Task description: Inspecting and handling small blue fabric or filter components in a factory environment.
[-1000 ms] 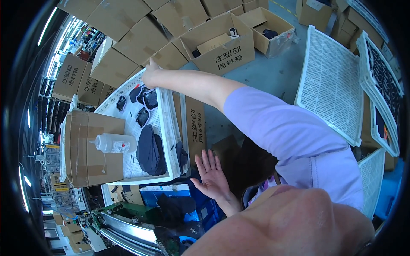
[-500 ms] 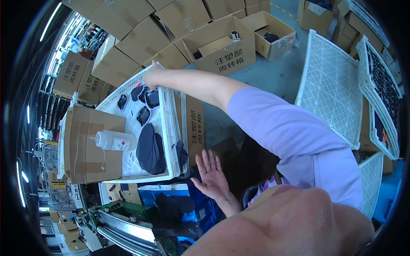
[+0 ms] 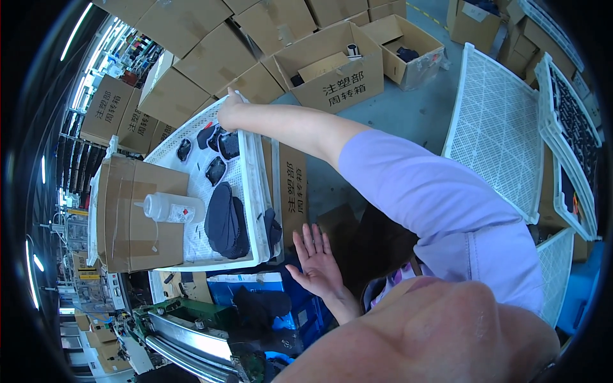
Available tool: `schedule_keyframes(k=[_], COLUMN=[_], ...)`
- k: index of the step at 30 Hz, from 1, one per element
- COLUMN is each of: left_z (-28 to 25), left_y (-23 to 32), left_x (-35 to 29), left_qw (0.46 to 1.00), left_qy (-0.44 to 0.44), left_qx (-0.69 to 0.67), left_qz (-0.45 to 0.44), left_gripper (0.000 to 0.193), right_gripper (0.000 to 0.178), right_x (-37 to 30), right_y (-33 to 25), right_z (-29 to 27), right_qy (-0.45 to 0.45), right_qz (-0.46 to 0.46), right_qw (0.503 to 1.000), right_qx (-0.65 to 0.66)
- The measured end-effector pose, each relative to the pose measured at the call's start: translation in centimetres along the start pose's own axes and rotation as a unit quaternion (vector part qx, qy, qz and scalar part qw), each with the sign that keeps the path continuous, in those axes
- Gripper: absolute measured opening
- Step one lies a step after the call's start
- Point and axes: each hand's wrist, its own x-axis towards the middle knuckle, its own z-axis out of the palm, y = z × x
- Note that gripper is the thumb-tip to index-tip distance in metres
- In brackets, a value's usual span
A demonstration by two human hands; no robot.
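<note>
My right hand reaches out to the far corner of a white plastic crate and closes over its rim; most of its fingers are hidden. Palm up, my left hand stays beside the crate's near corner, fingers spread, nothing in it. Several glossy black moulded pieces lie toward the crate's far end. Nearer me is a pile of dark flat oval pads. A translucent squeeze bottle lies on its side by a cardboard box at the crate's left.
Stacked cardboard boxes stand behind the crate, with an open box farther right. White mesh trays lean at the right. Below the crate are a machine with metal rails and a blue box.
The whole view has shifted very slightly. My hands and the things in the crate keep nearly the same places.
</note>
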Motion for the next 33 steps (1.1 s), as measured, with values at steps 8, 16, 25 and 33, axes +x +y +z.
schedule_keyframes(k=[8, 16, 25, 33], left_z=[0.5, 1.2, 2.4, 3.0], left_y=[0.0, 0.2, 0.3, 0.2], left_x=[-0.1, -0.1, -0.4, -0.3], left_qw=[1.0, 0.994, 0.999, 0.999], left_qy=[-0.016, 0.092, 0.042, 0.029], left_qx=[-0.025, -0.041, -0.018, 0.009], left_qz=[0.002, 0.028, 0.014, 0.01], left_gripper=[0.075, 0.075, 0.076, 0.075], right_gripper=[0.03, 0.039, 0.051, 0.047], right_x=[-0.7, -0.2, 0.3, 0.9], right_y=[-0.9, -1.4, 5.3, 4.4], right_z=[5.8, 6.2, 7.2, 6.5], right_qy=[0.379, 0.38, 0.461, 0.494], right_qz=[0.069, 0.038, -0.16, -0.096], right_qw=[0.914, 0.921, 0.867, 0.864], right_qx=[-0.132, -0.074, -0.102, 0.016])
